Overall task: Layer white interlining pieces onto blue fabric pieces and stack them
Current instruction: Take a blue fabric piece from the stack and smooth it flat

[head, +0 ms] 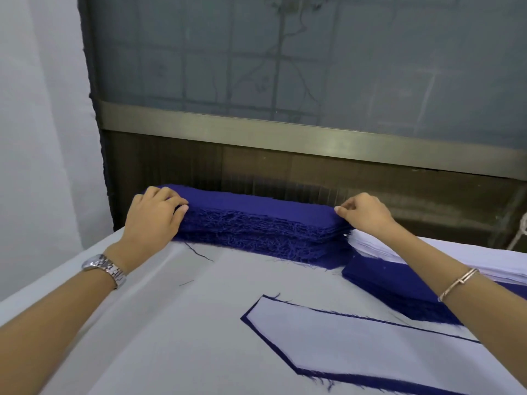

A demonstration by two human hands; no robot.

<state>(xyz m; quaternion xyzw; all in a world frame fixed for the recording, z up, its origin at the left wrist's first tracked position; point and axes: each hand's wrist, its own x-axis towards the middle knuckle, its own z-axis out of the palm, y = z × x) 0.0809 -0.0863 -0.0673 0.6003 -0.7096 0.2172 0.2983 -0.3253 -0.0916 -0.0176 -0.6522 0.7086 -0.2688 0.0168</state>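
Our left hand (155, 212) curls its fingers over the left end of the stack of blue fabric pieces (256, 220) at the desk's (171, 309) far edge, and our right hand (366, 213) pinches its top layers at the right end. The white interlining pile (379, 249) lies just beside it, and a layered piece (342, 343) lies flat nearer us.

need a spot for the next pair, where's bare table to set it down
Bare table lies left of centre, bordered by the tall blue stack behind, the layered piece on the right, the left hand and forearm. A narrower strip runs between that stack and the layered piece. Crowded on the right: white interlining stack, lower blue stack, right hand.
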